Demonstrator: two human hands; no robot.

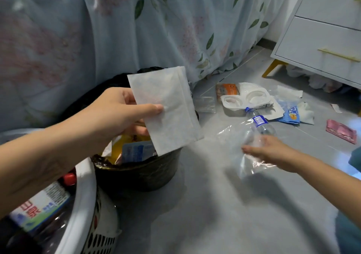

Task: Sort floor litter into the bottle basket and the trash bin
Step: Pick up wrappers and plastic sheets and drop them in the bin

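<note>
My left hand (119,113) pinches a flat white paper packet (166,105) between thumb and fingers, holding it above the black-lined trash bin (136,169), which holds yellow and blue wrappers. My right hand (271,152) grips a crumpled clear plastic bag (240,136) low over the floor. Just beyond that bag lies a clear plastic bottle (259,122) with a blue cap. The white bottle basket (86,199) stands at the lower left with a labelled, red-capped bottle (45,201) inside.
More litter lies on the grey floor at the right: a white plastic tray (246,99), an orange packet (227,90), a blue wrapper (291,115), a pink wrapper (340,130). A floral bedsheet (117,29) hangs behind the bin. A white drawer cabinet (322,34) stands at the upper right.
</note>
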